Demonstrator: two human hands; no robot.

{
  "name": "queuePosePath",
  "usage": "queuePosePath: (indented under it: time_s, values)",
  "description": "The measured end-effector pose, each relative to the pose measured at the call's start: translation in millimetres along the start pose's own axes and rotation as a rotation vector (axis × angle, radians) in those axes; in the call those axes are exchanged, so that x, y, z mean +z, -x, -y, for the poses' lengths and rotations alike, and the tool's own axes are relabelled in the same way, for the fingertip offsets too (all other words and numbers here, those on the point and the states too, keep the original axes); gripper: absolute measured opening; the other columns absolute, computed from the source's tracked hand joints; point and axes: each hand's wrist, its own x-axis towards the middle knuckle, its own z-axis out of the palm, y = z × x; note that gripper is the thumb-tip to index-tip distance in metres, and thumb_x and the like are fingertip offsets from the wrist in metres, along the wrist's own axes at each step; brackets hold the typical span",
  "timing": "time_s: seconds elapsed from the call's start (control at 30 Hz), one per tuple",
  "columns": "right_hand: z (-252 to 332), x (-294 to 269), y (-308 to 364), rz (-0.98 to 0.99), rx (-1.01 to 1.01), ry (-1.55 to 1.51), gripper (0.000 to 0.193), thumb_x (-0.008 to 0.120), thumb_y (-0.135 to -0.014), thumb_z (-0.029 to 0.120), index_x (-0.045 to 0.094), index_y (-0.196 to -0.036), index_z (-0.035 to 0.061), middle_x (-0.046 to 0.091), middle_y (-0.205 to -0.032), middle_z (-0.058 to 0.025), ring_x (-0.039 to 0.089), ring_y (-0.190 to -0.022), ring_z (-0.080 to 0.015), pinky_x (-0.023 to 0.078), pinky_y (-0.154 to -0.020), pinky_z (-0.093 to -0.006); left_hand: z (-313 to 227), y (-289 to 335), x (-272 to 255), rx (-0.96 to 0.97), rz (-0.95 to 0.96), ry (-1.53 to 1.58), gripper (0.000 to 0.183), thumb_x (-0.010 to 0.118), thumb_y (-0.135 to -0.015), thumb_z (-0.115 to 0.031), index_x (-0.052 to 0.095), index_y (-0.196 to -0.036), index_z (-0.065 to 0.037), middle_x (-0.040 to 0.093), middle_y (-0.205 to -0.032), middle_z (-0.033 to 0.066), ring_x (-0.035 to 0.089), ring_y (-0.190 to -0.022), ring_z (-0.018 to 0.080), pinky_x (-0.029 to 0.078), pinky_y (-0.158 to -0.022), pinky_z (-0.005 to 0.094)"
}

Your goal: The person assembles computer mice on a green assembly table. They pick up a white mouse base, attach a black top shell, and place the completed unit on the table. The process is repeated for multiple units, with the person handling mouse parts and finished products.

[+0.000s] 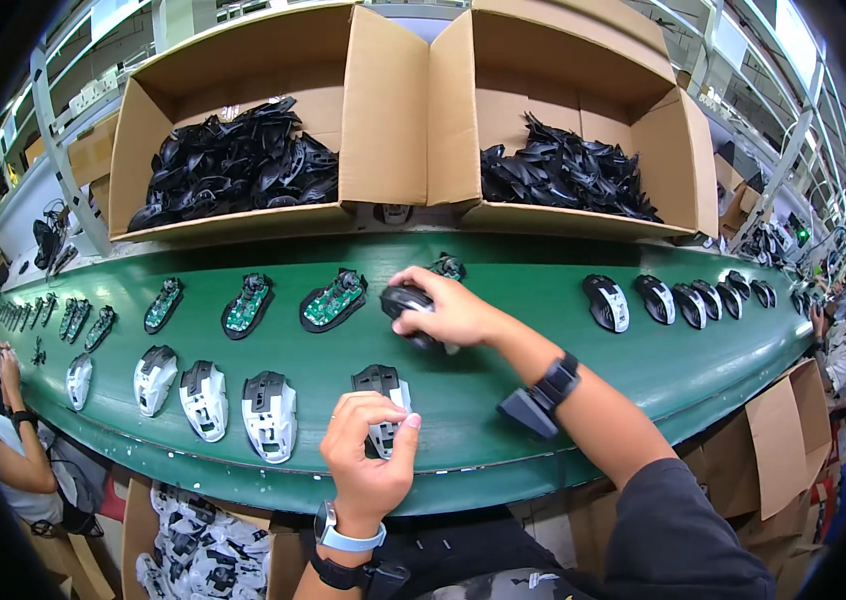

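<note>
A: What did the right grip (451, 310) have?

B: A dark computer mouse (405, 299), clamped between the thumb on the near side and the fingers on the far side. It sat left of the palm, toward the fingertips. With the blur, I couldn't tell whether it touched the green conveyor belt (463, 440).

A: How would it have handled?

B: Light and stiff, I'd judge: hard plastic, slightly slippery where smooth, with thin edges that could crack if squeezed hard. Its two flanks seemed the best hold, around mid-length.

A: And the left grip (373, 460)?

B: Its fingers curled toward the thumb over a white-and-black mouse shell (379, 378), partly hiding it. I couldn't tell whether the tips met or pinched anything.

A: Farther out?

B: A mouse base with a circuit board (450, 264) lay just beyond the right grip, partly covered. Other white shells (270, 415) lay to the left, black-and-silver mice (606, 303) to the right, and cardboard boxes (385, 110) of dark plastic parts (233, 165) stood behind.
</note>
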Motion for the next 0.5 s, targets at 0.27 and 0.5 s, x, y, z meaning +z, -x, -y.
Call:
queuePosePath:
  time_s: [0.27,0.5]
  values:
    - [-22,-109,156,0.167,0.005,0.003,0.064,0.085,-0.079,0.018,0.061,-0.138,0.0065,0.064,-0.136,-0.0116,0.06,-0.128,-0.0256,0.046,-0.111,-0.0395,-5,0,-1,-0.064,0.029,0.077,0.016,0.078,-0.081,0.004,0.065,-0.086,-0.001,0.069,-0.086,0.0115,0.067,-0.084,0.025,0.053,-0.078,0.035]
    - [-3,-103,168,-0.19,-0.121,0.35,0.056,0.08,-0.084,0.009,0.067,-0.139,0.0054,0.059,-0.151,-0.016,0.058,-0.138,-0.0323,0.045,-0.116,-0.0415,-1,1,-5,-0.089,0.046,0.057,0.016,0.077,-0.082,0.004,0.063,-0.087,-0.001,0.068,-0.086,0.011,0.065,-0.082,0.0233,0.051,-0.078,0.0337]
